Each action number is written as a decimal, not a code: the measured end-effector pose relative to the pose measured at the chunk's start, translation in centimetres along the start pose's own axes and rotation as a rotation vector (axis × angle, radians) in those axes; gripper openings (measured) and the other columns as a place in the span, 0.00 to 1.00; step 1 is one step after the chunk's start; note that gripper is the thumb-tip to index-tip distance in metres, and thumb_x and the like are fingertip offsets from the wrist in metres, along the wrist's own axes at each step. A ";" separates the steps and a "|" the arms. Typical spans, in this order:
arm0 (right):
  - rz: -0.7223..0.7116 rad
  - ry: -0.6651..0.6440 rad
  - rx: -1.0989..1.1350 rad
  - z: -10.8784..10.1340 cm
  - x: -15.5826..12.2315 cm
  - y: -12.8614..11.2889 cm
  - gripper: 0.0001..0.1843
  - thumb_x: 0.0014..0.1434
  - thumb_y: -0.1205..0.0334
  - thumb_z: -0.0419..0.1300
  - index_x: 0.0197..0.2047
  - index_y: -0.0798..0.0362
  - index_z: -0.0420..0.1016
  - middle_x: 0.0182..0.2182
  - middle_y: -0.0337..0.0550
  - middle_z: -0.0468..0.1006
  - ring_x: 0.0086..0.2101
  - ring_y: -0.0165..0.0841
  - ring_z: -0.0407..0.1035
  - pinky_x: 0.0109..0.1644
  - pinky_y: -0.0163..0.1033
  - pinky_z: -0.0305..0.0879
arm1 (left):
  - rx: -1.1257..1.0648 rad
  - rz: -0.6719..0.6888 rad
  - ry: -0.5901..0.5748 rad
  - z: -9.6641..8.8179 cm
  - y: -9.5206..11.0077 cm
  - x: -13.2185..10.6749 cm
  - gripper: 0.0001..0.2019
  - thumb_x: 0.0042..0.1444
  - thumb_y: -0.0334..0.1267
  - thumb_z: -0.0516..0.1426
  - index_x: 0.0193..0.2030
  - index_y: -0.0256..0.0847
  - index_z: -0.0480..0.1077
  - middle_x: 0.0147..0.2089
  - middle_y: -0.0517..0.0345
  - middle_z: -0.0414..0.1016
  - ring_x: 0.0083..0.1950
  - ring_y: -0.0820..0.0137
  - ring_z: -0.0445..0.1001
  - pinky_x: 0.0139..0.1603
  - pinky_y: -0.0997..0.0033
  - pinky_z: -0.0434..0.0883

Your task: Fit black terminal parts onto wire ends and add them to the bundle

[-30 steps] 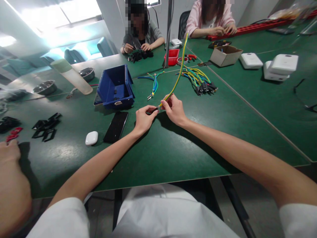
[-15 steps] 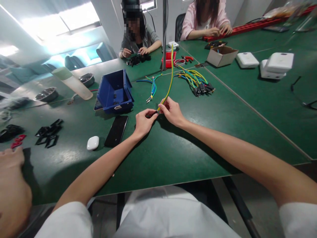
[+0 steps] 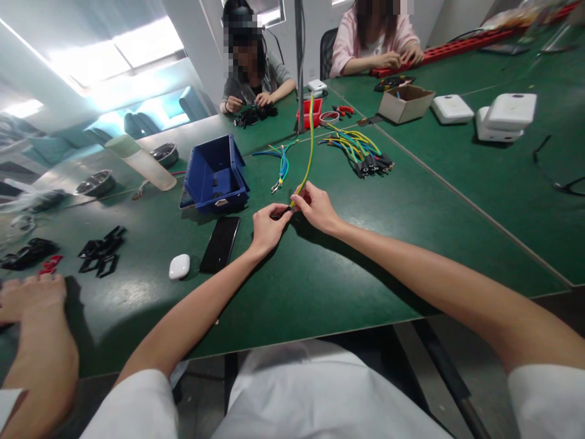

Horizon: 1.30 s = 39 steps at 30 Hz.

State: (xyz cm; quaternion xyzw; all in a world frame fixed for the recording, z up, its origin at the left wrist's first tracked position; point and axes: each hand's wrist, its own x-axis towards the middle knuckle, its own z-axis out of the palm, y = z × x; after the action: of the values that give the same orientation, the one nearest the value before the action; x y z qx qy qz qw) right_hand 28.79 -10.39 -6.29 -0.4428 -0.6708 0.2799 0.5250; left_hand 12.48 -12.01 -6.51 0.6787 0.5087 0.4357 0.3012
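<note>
Pinched in my right hand (image 3: pixel 315 207) is a yellow-green wire (image 3: pixel 311 146), its free end standing up and away from me. My left hand (image 3: pixel 270 228) closes its fingertips on a small black piece (image 3: pixel 280 214) at the wire's near end; the fingers cover most of it. The two hands nearly touch just above the table. Beyond them lie a few blue and green wires (image 3: pixel 284 161) with metal ends. Farther right is a bundle of wires with black connector ends (image 3: pixel 372 164).
A blue bin (image 3: pixel 217 177), a black phone (image 3: pixel 220 244) and a white case (image 3: pixel 180 266) stand left of my hands. Black frames (image 3: pixel 101 250) lie farther left, near another person's hand (image 3: pixel 36 296). A cardboard box (image 3: pixel 406 103) and white boxes (image 3: pixel 507 119) are at the right.
My view has shifted slightly, so the table things sit a little farther right at the left side. Both hands keep their hold. The other person's arm at left shows more.
</note>
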 end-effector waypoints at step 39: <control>0.030 -0.038 0.085 -0.1 0.2 0.8 0.10 0.60 0.55 0.60 0.36 0.53 0.69 0.25 0.38 0.76 0.26 0.32 0.73 0.31 0.37 0.65 | -0.008 0.033 0.014 0.3 -0.1 0.0 0.11 0.53 0.41 0.63 0.39 0.37 0.79 0.37 0.53 0.82 0.36 0.67 0.79 0.41 0.68 0.73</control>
State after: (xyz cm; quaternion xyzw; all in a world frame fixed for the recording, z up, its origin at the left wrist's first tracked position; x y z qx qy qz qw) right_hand 29.13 -9.90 -6.84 -0.4247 -0.6614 0.3245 0.5262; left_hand 12.68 -12.00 -6.75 0.6828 0.4978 0.4471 0.2932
